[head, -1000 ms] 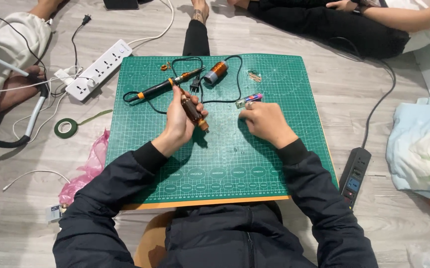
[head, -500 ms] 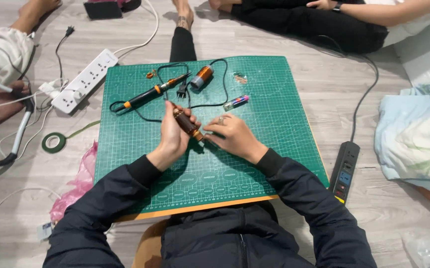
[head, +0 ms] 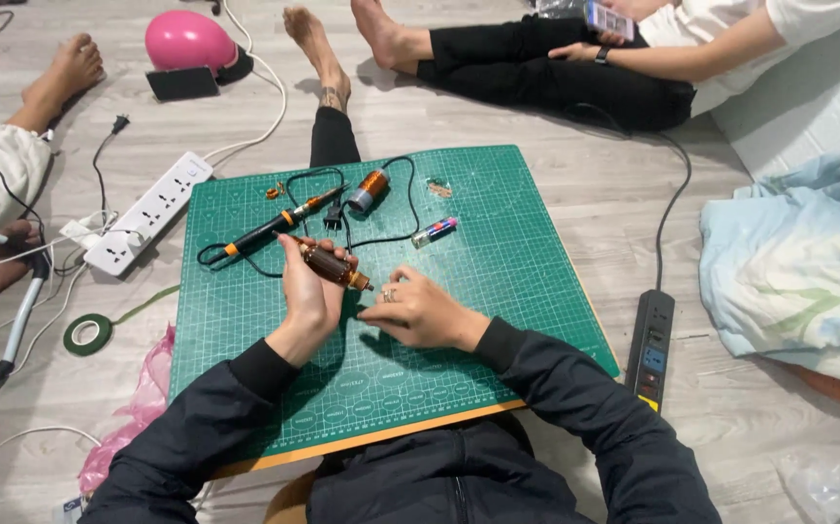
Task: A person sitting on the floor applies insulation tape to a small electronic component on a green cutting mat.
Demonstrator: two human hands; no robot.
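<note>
Left hand's grip (head: 309, 291) holds motor rotor (head: 331, 265); right hand (head: 420, 311) just beside.

a second ago the right hand (head: 420, 312) lay apart near the mat's middle; now it has closed in beside the motor rotor (head: 331, 265) gripped in the left hand (head: 306, 291).

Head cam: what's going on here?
A person sitting on the floor works over a green cutting mat. The left hand holds a small motor armature with copper windings, tilted, shaft end toward the right hand, whose fingertips are at the shaft tip. On the mat behind lie a soldering iron with its black cord, a copper wire spool and a small cylindrical battery. A white power strip sits left of the mat; other people sit nearby.
</note>
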